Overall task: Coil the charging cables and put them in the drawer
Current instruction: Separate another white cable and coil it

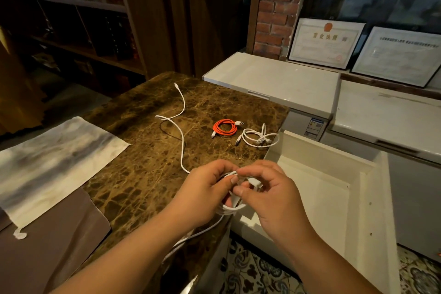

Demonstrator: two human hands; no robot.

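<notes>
Both hands grip a long white charging cable (181,137) over the counter's near right corner. My left hand (205,194) holds several wound loops, and my right hand (269,194) pinches the strand beside them. The cable's free end trails away across the brown marble counter (143,174) to a plug at the far side; another stretch hangs below the hands. An orange cable (225,127), coiled, lies further back. A white coiled cable (260,137) lies just right of it near the counter edge. The open white drawer (322,188) is right of my hands.
A pale cloth (52,160) and a brown mat (47,246) cover the counter's left part. White chest freezers (286,81) stand behind the drawer, with framed certificates (324,43) above them. Dark shelving fills the back left. Patterned floor tiles show below.
</notes>
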